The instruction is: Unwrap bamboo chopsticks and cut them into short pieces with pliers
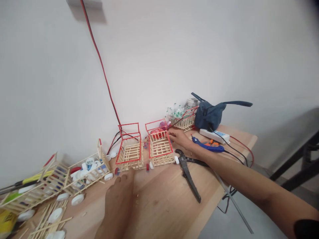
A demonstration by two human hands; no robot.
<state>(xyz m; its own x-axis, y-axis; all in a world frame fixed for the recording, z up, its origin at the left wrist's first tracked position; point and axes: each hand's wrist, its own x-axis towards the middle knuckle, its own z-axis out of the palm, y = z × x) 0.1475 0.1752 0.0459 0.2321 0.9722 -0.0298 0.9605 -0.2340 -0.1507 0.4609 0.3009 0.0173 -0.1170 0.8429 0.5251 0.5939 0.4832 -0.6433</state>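
My right hand (177, 137) reaches across the wooden table (164, 199), its fingers stretched flat and touching the right side of a small stick cart with red trim (159, 147) that holds something red and pink. A second, empty red-trimmed stick cart (129, 149) stands just left of it. My left hand (119, 202) lies palm down on the table in front of that cart, fingers straight, holding nothing.
Black pliers (188, 174) lie right of the carts, a blue glue gun (208, 147) and white power strip (214, 135) behind. A blue bag (209, 114) and another cart (185, 121) sit by the wall. More carts and white caps (77, 199) crowd the left. A red-black cable (104, 76) hangs down.
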